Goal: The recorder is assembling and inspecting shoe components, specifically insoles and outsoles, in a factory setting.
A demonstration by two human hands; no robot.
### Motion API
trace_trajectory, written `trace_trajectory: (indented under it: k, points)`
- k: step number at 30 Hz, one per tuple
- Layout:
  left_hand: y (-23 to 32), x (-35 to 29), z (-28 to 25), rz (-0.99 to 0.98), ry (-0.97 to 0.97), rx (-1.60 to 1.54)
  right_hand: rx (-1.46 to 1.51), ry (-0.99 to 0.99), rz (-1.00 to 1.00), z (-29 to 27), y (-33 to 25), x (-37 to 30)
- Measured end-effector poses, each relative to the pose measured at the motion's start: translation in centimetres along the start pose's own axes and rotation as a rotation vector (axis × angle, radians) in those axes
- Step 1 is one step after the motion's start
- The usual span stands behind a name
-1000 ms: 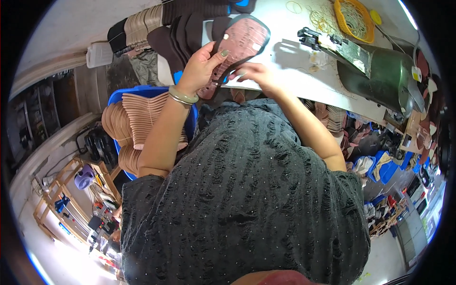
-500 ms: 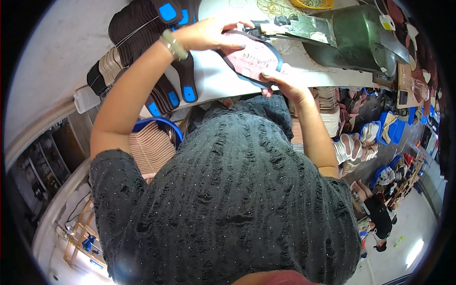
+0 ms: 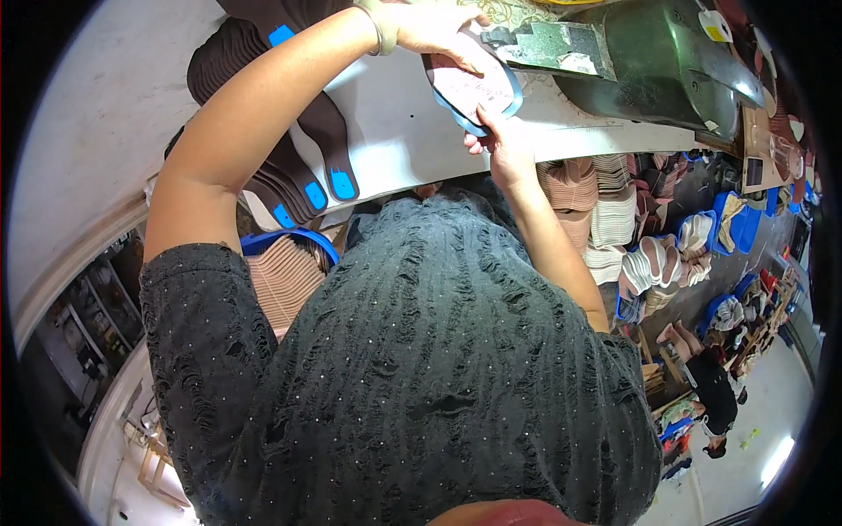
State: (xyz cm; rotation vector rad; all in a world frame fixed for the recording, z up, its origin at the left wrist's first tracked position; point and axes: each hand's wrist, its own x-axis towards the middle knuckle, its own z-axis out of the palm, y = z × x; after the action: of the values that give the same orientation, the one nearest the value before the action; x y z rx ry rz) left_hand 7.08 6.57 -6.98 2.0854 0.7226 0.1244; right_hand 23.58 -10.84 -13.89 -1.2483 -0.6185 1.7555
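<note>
A shoe insole (image 3: 488, 91) with a pale pink face and a dark and bluish rim lies at the end of the machine's metal arm (image 3: 561, 47). My left hand (image 3: 445, 37) grips its far left side, thumb pressed on the pink face and fingers reaching toward the machine's working end. At the near edge, my right hand (image 3: 504, 147) pinches the insole, thumb on top and fingers curled beneath. The far part of the insole is hidden by my left hand. The arm belongs to a green machine (image 3: 658, 74), which looks like a sewing machine.
Dark brown insoles (image 3: 323, 131) with blue heel patches lie stacked on the white table (image 3: 395, 145) to the left. Below the table edge, a blue basket (image 3: 323, 241) holds pink insoles. Bundled pink and white insoles (image 3: 605, 215) stand lower right; a person (image 3: 712, 386) is beyond.
The insole has swung round, its near end now pointing more toward me. Both hands have moved with it, and my left arm reaches farther out. The whole view has shifted a little.
</note>
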Motion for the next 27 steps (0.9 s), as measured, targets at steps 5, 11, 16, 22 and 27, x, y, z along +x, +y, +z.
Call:
trace_trajectory:
  k: [5,11,16,22,27]
  points:
    - [0.8,0.7,-1.4,-0.126,-0.087,-0.040,-0.093,0.008,-0.032,0.3,-0.8,0.8]
    - [-1.4,0.8,-2.0,-0.099,-0.235,-0.200,-0.138,-0.044,-0.014,1.1,-1.4,1.6]
    - [-2.7,0.9,-3.2,0.062,-0.264,-0.018,-0.099,-0.063,-0.043,2.0,-2.1,3.1]
    - [-1.6,-0.7,-3.7,-0.011,-0.241,-0.264,-0.115,-0.038,-0.027,2.6,-3.0,4.1]
    - [-1.4,-2.5,-2.0,-0.107,-0.134,-0.432,-0.157,0.030,-0.014,2.0,-3.6,4.2]
